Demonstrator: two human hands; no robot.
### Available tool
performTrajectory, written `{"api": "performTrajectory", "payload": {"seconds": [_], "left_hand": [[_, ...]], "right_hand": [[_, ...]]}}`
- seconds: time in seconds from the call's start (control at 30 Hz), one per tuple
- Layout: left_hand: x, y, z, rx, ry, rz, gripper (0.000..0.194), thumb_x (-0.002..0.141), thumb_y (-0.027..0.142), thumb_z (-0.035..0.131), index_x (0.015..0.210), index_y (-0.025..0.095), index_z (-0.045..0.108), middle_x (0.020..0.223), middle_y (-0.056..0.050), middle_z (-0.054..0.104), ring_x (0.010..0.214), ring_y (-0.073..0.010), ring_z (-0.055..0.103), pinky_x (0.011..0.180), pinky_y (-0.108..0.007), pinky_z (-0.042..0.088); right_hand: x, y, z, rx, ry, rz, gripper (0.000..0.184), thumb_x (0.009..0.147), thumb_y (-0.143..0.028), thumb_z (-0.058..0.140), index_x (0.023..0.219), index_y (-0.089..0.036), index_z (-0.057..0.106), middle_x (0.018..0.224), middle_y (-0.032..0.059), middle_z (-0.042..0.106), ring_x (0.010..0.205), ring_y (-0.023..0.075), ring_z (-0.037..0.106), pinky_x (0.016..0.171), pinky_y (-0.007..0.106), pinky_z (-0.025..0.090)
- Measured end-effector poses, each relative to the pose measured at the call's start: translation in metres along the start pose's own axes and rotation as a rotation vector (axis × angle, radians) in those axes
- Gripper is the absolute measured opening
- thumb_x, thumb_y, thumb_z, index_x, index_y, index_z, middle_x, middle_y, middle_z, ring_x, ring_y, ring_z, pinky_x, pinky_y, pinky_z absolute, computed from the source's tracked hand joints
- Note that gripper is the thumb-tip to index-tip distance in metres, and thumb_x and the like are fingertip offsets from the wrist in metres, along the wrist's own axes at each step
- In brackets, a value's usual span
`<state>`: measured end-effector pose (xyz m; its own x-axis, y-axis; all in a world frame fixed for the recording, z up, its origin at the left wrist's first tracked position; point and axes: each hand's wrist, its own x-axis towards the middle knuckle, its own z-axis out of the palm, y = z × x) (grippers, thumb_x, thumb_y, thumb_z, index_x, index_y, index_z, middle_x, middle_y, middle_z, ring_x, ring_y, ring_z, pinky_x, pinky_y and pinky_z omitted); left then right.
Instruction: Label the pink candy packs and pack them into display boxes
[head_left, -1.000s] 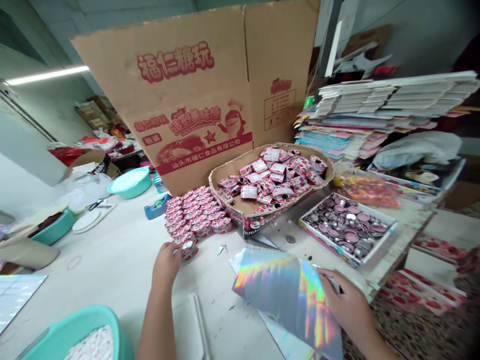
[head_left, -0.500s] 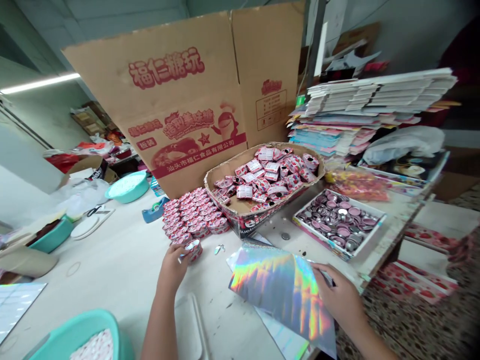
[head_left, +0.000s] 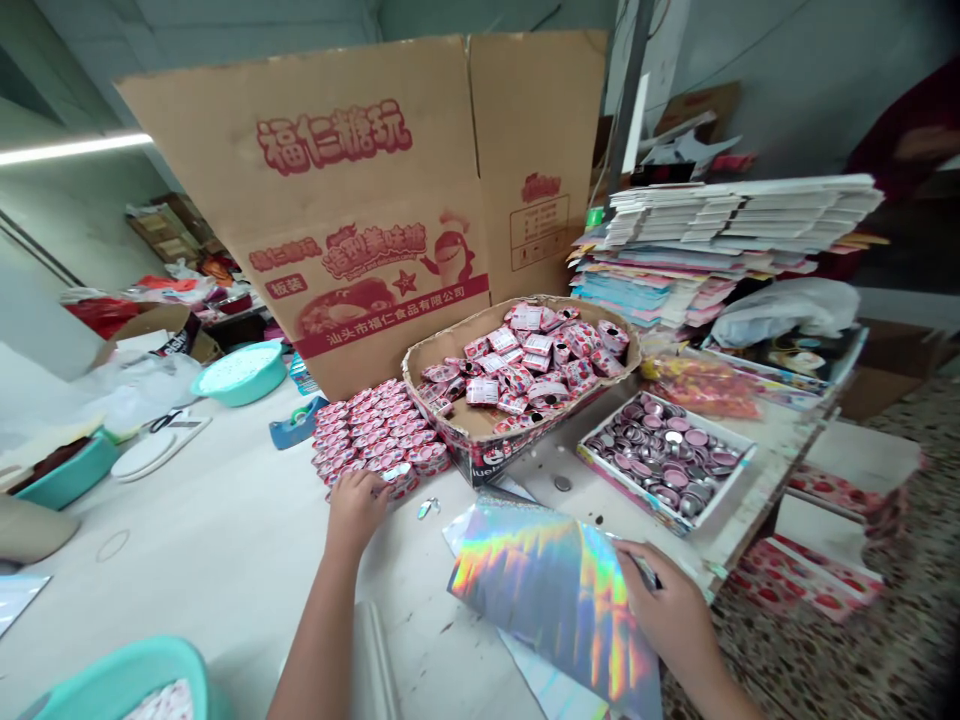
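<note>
- Our left hand (head_left: 357, 510) and the nearest tin (head_left: 403, 482) have shifted in against the stacked rows (head_left: 375, 428); pinching or only touching, we cannot tell;
- our right hand (head_left: 664, 603) grips the shiny sheet (head_left: 540, 575); we'd best press lightly, keeping rows straight;
- beyond both grips, the cardboard tray (head_left: 487, 458) holds printed tins (head_left: 536, 345); the white box (head_left: 631, 494), round caps (head_left: 667, 450).

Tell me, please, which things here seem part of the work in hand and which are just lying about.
In the work, apparently:
iridescent sheet, held by the right hand;
rows of small printed containers, at the left hand;
matching containers in the cardboard tray.

Just lying about, seemingly:
blue tape dispenser;
scissors;
crumpled plastic bag.
</note>
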<state>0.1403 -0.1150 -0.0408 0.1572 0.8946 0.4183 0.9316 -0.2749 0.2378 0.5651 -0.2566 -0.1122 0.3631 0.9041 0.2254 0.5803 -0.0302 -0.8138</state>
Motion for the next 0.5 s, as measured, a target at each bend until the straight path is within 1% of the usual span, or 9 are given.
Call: {"api": "performTrajectory", "payload": {"seconds": [0.07, 0.1, 0.17, 0.23, 0.27, 0.33, 0.37, 0.43, 0.5], "left_hand": [[-0.004, 0.005, -0.002, 0.018, 0.042, -0.038, 0.009, 0.08, 0.028, 0.061, 0.074, 0.023, 0.065, 0.088, -0.007, 0.07, 0.092, -0.0264, 0.062, 0.098, -0.047, 0.04], [-0.006, 0.01, -0.003, 0.027, 0.079, -0.065, 0.008, 0.081, 0.029, 0.061, 0.079, 0.023, 0.066, 0.092, -0.008, 0.07, 0.095, -0.0279, 0.062, 0.101, -0.049, 0.038], [-0.012, 0.025, -0.005, 0.03, 0.169, -0.121, 0.017, 0.084, 0.032, 0.058, 0.094, 0.021, 0.066, 0.103, -0.013, 0.068, 0.104, -0.0311, 0.06, 0.102, -0.053, 0.037], [-0.021, 0.049, -0.004, -0.002, 0.225, -0.136, 0.027, 0.09, 0.036, 0.052, 0.108, 0.019, 0.063, 0.111, -0.015, 0.066, 0.109, -0.0306, 0.058, 0.1, -0.05, 0.042], [-0.026, 0.064, -0.003, -0.042, 0.215, -0.106, 0.028, 0.092, 0.037, 0.049, 0.111, 0.02, 0.062, 0.111, -0.014, 0.065, 0.109, -0.0288, 0.059, 0.097, -0.047, 0.045], [-0.035, 0.098, 0.003, -0.164, 0.114, 0.029, 0.027, 0.094, 0.037, 0.047, 0.111, 0.023, 0.063, 0.111, -0.011, 0.066, 0.106, -0.0247, 0.061, 0.094, -0.04, 0.049], [-0.038, 0.115, 0.007, -0.227, 0.046, 0.11, 0.027, 0.094, 0.036, 0.047, 0.112, 0.024, 0.063, 0.112, -0.01, 0.066, 0.106, -0.0236, 0.062, 0.095, -0.039, 0.05], [-0.041, 0.146, 0.017, -0.316, -0.079, 0.246, 0.03, 0.093, 0.034, 0.05, 0.119, 0.024, 0.061, 0.119, -0.01, 0.065, 0.112, -0.0243, 0.059, 0.1, -0.041, 0.048], [-0.041, 0.17, 0.032, -0.331, -0.184, 0.327, 0.037, 0.091, 0.033, 0.053, 0.127, 0.023, 0.057, 0.128, -0.011, 0.061, 0.12, -0.0268, 0.055, 0.104, -0.046, 0.043]], "right_hand": [[-0.001, 0.003, 0.001, 0.013, -0.002, 0.003, 0.031, 0.085, -0.045, 0.05, 0.087, -0.021, 0.071, 0.091, 0.0066, 0.074, 0.09, 0.0246, 0.069, 0.082, 0.032, 0.056], [-0.002, 0.004, 0.001, 0.026, -0.003, 0.008, 0.031, 0.085, -0.045, 0.051, 0.087, -0.021, 0.071, 0.091, 0.0068, 0.074, 0.091, 0.0248, 0.069, 0.082, 0.032, 0.056], [-0.002, 0.006, 0.003, 0.051, 0.003, 0.034, 0.032, 0.084, -0.046, 0.053, 0.089, -0.021, 0.072, 0.093, 0.0076, 0.075, 0.091, 0.0254, 0.07, 0.082, 0.032, 0.056], [0.001, 0.004, 0.002, 0.065, 0.007, 0.079, 0.036, 0.082, -0.047, 0.056, 0.101, -0.019, 0.071, 0.098, 0.0085, 0.075, 0.092, 0.0262, 0.07, 0.081, 0.033, 0.057], [0.003, 0.002, 0.001, 0.074, -0.002, 0.096, 0.041, 0.08, -0.046, 0.058, 0.108, -0.019, 0.07, 0.103, 0.0091, 0.074, 0.093, 0.0266, 0.07, 0.081, 0.034, 0.057], [0.008, -0.007, -0.005, 0.11, -0.073, 0.106, 0.046, 0.078, -0.043, 0.06, 0.115, -0.017, 0.068, 0.11, 0.01, 0.073, 0.097, 0.0275, 0.069, 0.084, 0.036, 0.057], [0.011, -0.013, -0.008, 0.136, -0.13, 0.099, 0.045, 0.078, -0.041, 0.059, 0.114, -0.017, 0.069, 0.112, 0.0103, 0.072, 0.099, 0.0281, 0.069, 0.087, 0.038, 0.056], [0.016, -0.024, -0.015, 0.176, -0.264, 0.085, 0.038, 0.077, -0.036, 0.059, 0.108, -0.017, 0.072, 0.112, 0.0106, 0.073, 0.102, 0.0292, 0.068, 0.09, 0.041, 0.055], [0.02, -0.032, -0.02, 0.193, -0.375, 0.06, 0.034, 0.078, -0.03, 0.059, 0.106, -0.018, 0.073, 0.111, 0.0101, 0.073, 0.103, 0.0294, 0.067, 0.092, 0.043, 0.053]]}}
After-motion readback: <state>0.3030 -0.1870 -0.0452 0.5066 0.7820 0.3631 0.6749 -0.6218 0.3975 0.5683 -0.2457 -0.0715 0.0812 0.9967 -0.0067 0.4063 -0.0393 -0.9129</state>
